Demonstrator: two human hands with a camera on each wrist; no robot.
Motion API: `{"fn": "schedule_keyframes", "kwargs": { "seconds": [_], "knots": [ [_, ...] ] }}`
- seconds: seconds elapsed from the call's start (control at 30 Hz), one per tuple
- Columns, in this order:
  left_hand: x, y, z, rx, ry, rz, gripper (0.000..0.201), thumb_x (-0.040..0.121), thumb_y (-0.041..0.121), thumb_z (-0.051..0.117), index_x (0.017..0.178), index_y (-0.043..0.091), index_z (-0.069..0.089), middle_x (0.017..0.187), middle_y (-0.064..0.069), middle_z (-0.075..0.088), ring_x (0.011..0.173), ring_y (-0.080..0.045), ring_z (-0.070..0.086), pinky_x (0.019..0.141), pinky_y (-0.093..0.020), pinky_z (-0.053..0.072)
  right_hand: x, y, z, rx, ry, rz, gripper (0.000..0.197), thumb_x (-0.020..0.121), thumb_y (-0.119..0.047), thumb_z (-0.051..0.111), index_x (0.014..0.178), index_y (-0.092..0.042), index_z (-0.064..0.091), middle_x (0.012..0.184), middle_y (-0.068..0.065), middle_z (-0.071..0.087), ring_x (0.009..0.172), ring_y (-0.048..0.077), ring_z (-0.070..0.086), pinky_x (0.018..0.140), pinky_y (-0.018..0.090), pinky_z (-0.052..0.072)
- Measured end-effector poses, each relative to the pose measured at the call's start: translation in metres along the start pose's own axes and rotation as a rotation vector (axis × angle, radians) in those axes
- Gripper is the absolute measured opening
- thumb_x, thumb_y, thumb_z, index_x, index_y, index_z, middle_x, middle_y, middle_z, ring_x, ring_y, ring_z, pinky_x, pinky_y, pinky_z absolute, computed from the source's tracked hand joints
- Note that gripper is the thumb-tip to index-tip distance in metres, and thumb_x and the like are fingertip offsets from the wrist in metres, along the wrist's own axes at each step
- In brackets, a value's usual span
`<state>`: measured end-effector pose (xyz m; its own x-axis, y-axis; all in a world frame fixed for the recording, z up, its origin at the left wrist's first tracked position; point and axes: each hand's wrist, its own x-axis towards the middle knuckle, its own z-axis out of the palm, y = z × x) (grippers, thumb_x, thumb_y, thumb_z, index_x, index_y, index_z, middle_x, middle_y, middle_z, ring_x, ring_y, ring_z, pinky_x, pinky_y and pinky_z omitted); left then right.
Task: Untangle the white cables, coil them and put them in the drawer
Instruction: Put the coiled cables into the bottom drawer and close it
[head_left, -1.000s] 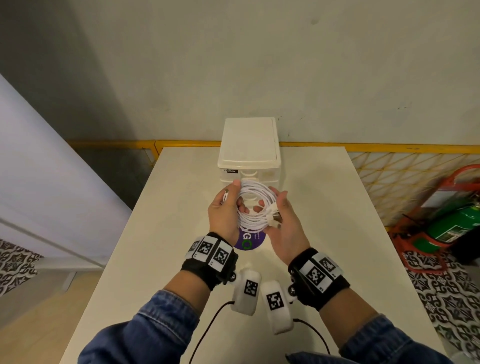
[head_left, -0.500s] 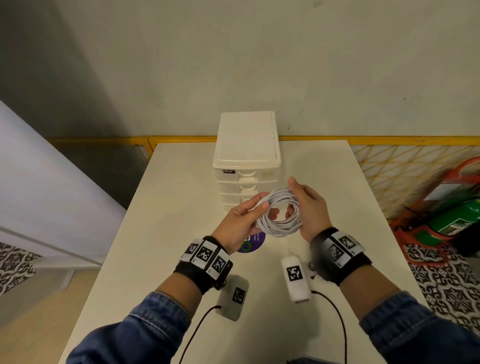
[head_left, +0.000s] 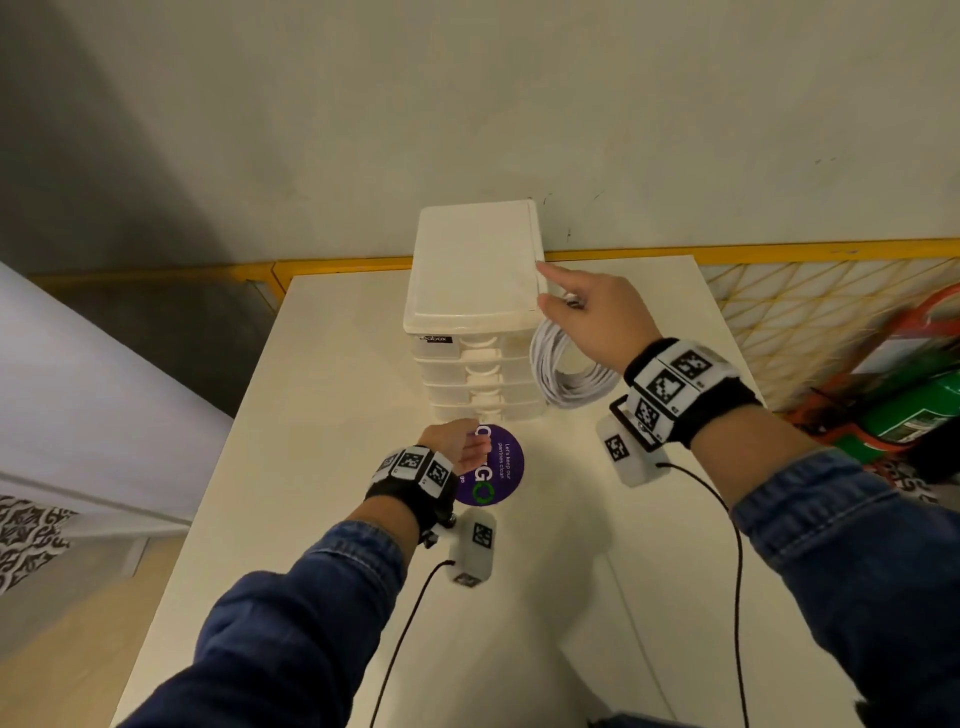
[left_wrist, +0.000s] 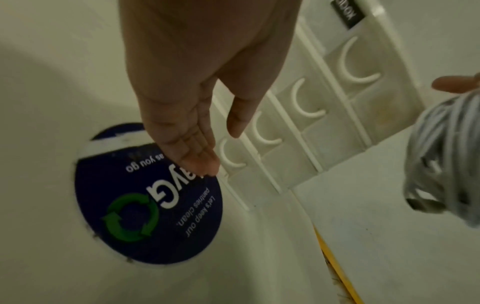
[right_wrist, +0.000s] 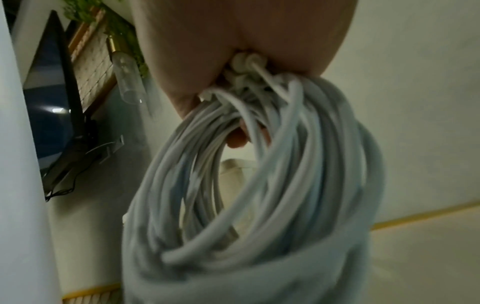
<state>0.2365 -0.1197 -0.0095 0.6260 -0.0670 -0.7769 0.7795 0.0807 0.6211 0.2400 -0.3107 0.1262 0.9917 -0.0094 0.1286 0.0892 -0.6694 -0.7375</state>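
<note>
White cables (head_left: 563, 371), wound into one loose coil, hang from the right hand (head_left: 597, 322), whose fingers curl round the top of the loops just beside the right wall of the drawer unit (head_left: 475, 270). All four drawers look closed. Low at its front, the left hand (head_left: 460, 449) reaches with straight fingers (left_wrist: 197, 152) toward the bottom drawer handle (left_wrist: 230, 156), holding nothing, above a round purple sticker (head_left: 493, 467) on the cream table (head_left: 322, 395).

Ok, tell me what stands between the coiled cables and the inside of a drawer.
All four drawers of the drawer unit are closed. The right hand holds the coiled cables beside it; the left hand nears the bottom drawer, not gripping it.
</note>
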Motion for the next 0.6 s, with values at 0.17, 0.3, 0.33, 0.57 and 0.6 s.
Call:
{"fn": "schedule_keyframes", "kwargs": {
  "seconds": [0.17,0.3,0.33,0.57,0.6],
  "knots": [
    [0.017,0.004,0.016,-0.131,-0.040,0.006,0.013,0.099,0.006,0.042,0.094,0.003,0.053,0.084,-0.010,0.058,0.079,-0.020,0.056,0.069,-0.027,0.045,0.009,0.008,0.005,-0.152,-0.108,0.006,0.033,0.094,-0.033,0.048,0.125,-0.026,0.059,0.121,0.002,0.065,0.098,0.013,0.060,0.087,0.022,0.041],
    [0.024,0.005,0.026,-0.185,-0.005,0.010,0.017,0.099,0.001,0.039,0.104,0.004,0.056,0.075,-0.007,0.063,0.082,-0.019,0.058,0.066,-0.024,0.045,0.007,0.010,0.011,-0.139,-0.051,-0.012,0.032,0.094,-0.033,0.050,0.123,-0.024,0.061,0.114,0.002,0.069,0.086,0.014,0.062,0.080,0.023,0.044],
    [0.027,0.004,0.026,-0.202,0.015,0.007,0.023,0.099,0.001,0.039,0.114,0.004,0.055,0.077,-0.009,0.067,0.082,-0.019,0.059,0.069,-0.023,0.046,0.007,0.010,0.011,-0.131,-0.046,-0.014,0.032,0.094,-0.033,0.050,0.123,-0.024,0.061,0.116,0.001,0.068,0.093,0.016,0.063,0.084,0.026,0.047],
    [0.035,-0.006,0.024,-0.416,0.063,0.024,0.020,0.098,0.006,0.045,0.110,-0.005,0.058,0.105,-0.013,0.067,0.088,-0.018,0.066,0.065,-0.018,0.051,0.004,0.015,0.018,-0.073,-0.006,0.010,0.031,0.093,-0.035,0.051,0.122,-0.027,0.061,0.115,0.001,0.068,0.099,0.017,0.064,0.087,0.027,0.048],
    [0.035,-0.007,0.024,-0.428,0.053,0.024,0.015,0.097,0.006,0.047,0.093,-0.001,0.059,0.082,-0.009,0.070,0.066,-0.011,0.066,0.056,-0.014,0.049,0.003,0.015,0.019,-0.060,-0.001,0.017,0.032,0.093,-0.035,0.052,0.123,-0.027,0.060,0.116,0.001,0.068,0.100,0.017,0.064,0.086,0.025,0.048]
  ]
}}
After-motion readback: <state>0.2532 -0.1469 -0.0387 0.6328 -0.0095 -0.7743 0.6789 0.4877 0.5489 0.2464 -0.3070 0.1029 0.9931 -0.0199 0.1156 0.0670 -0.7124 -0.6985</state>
